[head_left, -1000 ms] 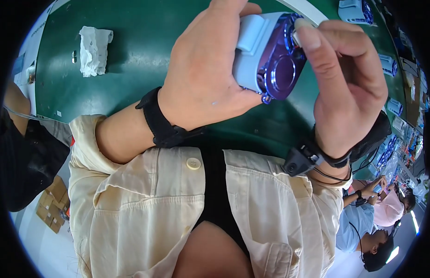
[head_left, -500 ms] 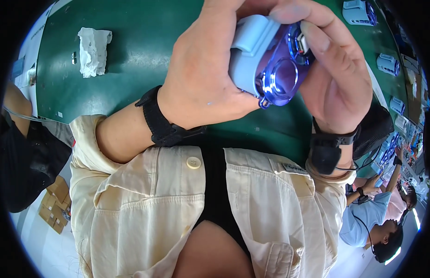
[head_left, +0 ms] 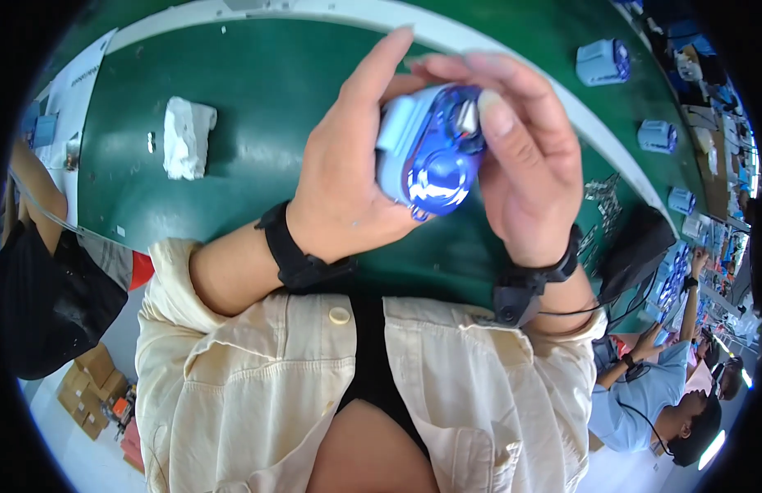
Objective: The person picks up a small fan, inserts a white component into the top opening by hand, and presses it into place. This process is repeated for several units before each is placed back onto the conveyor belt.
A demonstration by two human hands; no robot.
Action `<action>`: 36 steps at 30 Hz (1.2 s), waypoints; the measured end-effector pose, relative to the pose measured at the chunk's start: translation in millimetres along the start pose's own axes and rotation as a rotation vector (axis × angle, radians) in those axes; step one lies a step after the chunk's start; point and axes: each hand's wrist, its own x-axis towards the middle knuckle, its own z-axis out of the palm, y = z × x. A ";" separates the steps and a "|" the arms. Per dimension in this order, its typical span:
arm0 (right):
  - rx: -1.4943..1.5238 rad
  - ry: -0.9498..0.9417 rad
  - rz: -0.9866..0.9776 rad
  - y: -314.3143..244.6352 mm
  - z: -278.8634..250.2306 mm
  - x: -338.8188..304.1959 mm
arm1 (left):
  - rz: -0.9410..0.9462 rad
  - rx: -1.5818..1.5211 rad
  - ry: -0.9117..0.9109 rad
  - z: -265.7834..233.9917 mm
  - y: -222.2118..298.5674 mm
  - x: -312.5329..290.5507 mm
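A blue plastic device (head_left: 395, 156) has a pale blue body, a shiny darker blue front with a large round ring, and a small loop at its lower end. My left hand (head_left: 336, 168) is closed around its left side, index finger stretched upward. My right hand (head_left: 533, 160) curls at its right edge, the thumb tip against the smaller upper opening. A small silvery piece (head_left: 466, 117) shows in that opening; whether the thumb touches it I cannot tell. The far fingertips are partly hidden behind the device.
On the green table (head_left: 257, 107) lie a crumpled white paper (head_left: 188, 138) and a tiny metal part (head_left: 151, 142). Small metal pieces (head_left: 603, 201) and a black pouch (head_left: 635, 255) are at right. Similar devices (head_left: 603, 62) stand beyond a pale strip. A co-worker (head_left: 644, 403) works at lower right.
Both hands and the device have moved down and left in view, farther from the camera. The whole view has shifted, showing more of the table's far side and the metal pieces.
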 end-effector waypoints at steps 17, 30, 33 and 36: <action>-0.768 0.142 -0.323 -3.1 1.8 -12.7 | 0.062 0.238 0.160 4.5 -3.6 0.1; -1.103 -0.100 -0.720 -19.7 -6.7 -0.4 | 0.128 0.235 0.144 0.1 -6.9 2.1; -1.276 -0.185 -0.734 -30.2 -3.6 -2.2 | 0.149 0.209 0.132 -1.0 -10.2 2.1; -1.251 -0.161 -0.782 -29.9 0.0 -3.1 | 0.166 0.166 0.128 -1.3 -11.2 3.8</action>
